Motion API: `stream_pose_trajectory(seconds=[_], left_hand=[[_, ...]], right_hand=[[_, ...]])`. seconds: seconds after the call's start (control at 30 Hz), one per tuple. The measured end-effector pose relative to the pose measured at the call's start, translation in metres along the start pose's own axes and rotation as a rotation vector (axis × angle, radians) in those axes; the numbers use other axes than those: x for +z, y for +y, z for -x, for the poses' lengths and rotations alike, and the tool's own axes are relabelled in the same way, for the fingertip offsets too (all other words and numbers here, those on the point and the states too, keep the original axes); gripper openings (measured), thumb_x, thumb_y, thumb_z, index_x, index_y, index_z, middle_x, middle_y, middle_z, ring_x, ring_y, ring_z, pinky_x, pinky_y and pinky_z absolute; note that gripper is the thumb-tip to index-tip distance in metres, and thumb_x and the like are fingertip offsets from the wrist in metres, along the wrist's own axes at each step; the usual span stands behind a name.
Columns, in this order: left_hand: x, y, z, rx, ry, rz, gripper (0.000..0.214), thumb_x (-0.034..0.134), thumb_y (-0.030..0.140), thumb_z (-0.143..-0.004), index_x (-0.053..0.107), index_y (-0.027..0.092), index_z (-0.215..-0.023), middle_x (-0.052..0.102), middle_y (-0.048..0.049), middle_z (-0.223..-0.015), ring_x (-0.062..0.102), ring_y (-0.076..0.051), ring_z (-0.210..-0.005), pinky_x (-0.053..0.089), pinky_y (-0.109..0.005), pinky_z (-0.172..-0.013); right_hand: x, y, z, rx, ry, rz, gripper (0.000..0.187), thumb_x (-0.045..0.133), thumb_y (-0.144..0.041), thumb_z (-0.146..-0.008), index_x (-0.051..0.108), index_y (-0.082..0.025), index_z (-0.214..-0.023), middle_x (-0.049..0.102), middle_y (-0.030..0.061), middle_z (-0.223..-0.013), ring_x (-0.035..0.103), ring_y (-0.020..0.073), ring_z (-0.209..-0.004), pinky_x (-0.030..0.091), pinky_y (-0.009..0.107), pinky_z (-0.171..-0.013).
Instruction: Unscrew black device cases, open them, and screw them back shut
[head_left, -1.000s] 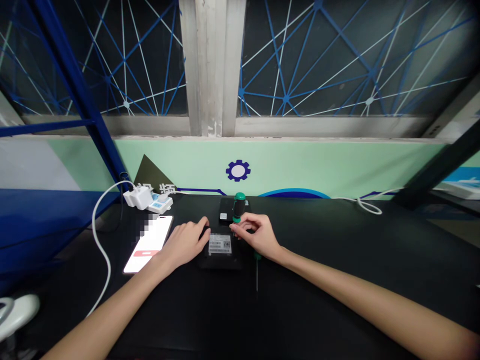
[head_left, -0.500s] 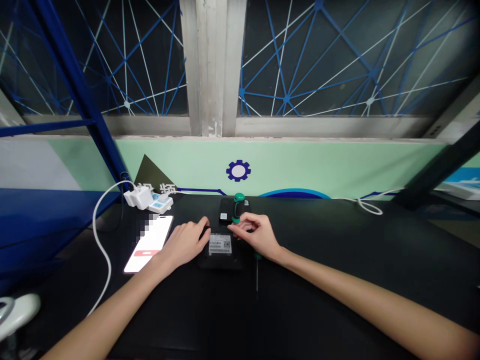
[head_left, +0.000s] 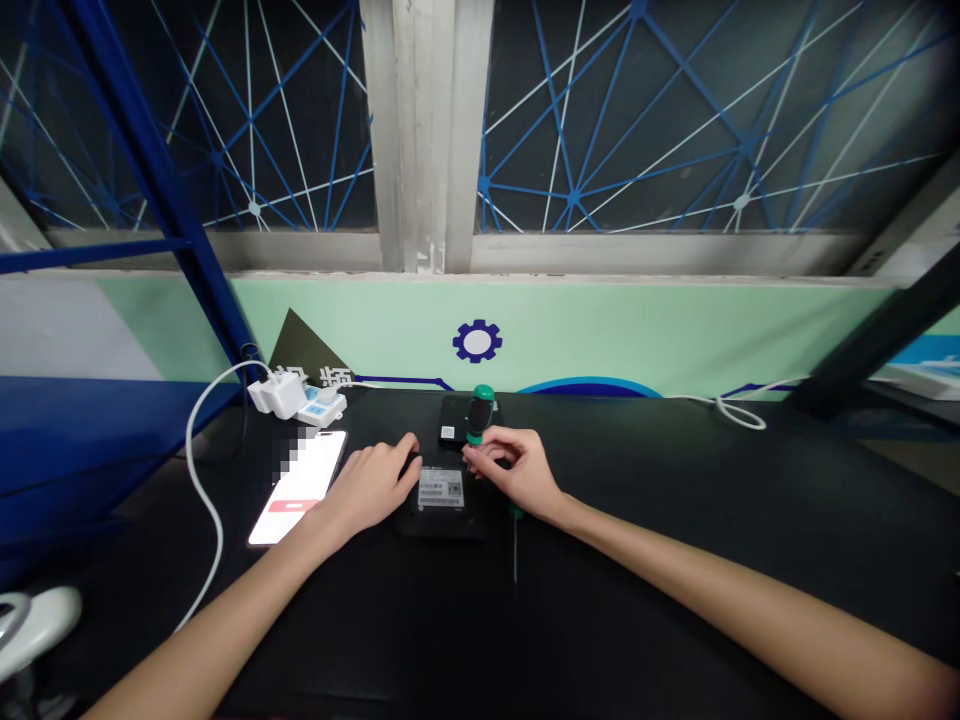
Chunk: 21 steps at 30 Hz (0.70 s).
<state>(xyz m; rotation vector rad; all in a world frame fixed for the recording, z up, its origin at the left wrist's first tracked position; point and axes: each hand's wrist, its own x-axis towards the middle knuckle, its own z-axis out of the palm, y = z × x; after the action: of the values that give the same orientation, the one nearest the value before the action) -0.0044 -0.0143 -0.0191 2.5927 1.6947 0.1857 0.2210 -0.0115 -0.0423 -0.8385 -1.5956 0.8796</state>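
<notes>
Step in hand: a green-handled screwdriver [head_left: 480, 415] is being worked at a black box [head_left: 442, 520], judged from the hands' pose. The box is kept steady by one hand while the tool is held upright by the other.

Right grip [head_left: 517, 470]: the screwdriver is pinched by the fingertips [head_left: 471, 453] just under its handle, as far as can be seen. The fingers are not wrapped around the handle.

Left grip [head_left: 367, 487]: it is laid palm down, with the fingers curled over the left edge of the black box. Whether the box is clenched or merely touched cannot be told.

Screwdriver position: it is upright, just above the box's far edge and in front of a flat black plate [head_left: 459, 420]. Its tip is hidden by the fingers.

Next move: a fuller hold on the handle would be called for if the screwdriver is to be turned, with the box kept pressed steady.

Rest: a second screwdriver [head_left: 514, 540] lies on the black counter [head_left: 675, 570] to the right of the box. A phone [head_left: 296, 490] lies to the left, and a white charger [head_left: 277, 395] with its white cable [head_left: 196, 480] lies beyond it.
</notes>
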Motion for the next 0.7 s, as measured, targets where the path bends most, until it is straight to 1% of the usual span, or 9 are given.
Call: stream_pose_trajectory(seconds=[0.3,0.5,0.7], left_hand=[[-0.0026,0.0016,0.0006,-0.002,-0.001,0.012,0.027,0.031,0.037,-0.102,0.053,0.024,-0.112,0.069,-0.0055,-0.081,0.071,-0.028,-0.078,0.043,-0.030,-0.064],[-0.0005,0.0006,0.0006,0.011,0.015,0.010,0.026,0.032,0.037,-0.102,0.053,0.025,-0.111,0.068,-0.0048,-0.080,0.071,-0.029,-0.077,0.042,-0.030,-0.061],[-0.0013,0.0009,0.0006,0.009,0.006,0.005,0.027,0.031,0.037,-0.102,0.054,0.024,-0.111,0.069,-0.0052,-0.080,0.071,-0.029,-0.077,0.042,-0.030,-0.061]], right_hand=[[-0.0008,0.0061,0.0011,-0.008,0.012,0.037,0.034,0.078,-0.042,-0.078,0.058,-0.018,-0.065,0.065,0.0022,-0.057,0.065,0.0152,-0.049,0.054,0.024,-0.048],[0.0000,0.0028,0.0003,0.002,0.020,0.033,0.035,0.082,-0.040,-0.074,0.056,-0.018,-0.064,0.064,0.0011,-0.055,0.063,0.0146,-0.048,0.052,0.024,-0.047],[0.0007,0.0045,-0.0004,0.012,0.021,0.038,0.035,0.079,-0.042,-0.077,0.056,-0.018,-0.066,0.064,0.0009,-0.055,0.062,0.0140,-0.047,0.053,0.024,-0.047]])
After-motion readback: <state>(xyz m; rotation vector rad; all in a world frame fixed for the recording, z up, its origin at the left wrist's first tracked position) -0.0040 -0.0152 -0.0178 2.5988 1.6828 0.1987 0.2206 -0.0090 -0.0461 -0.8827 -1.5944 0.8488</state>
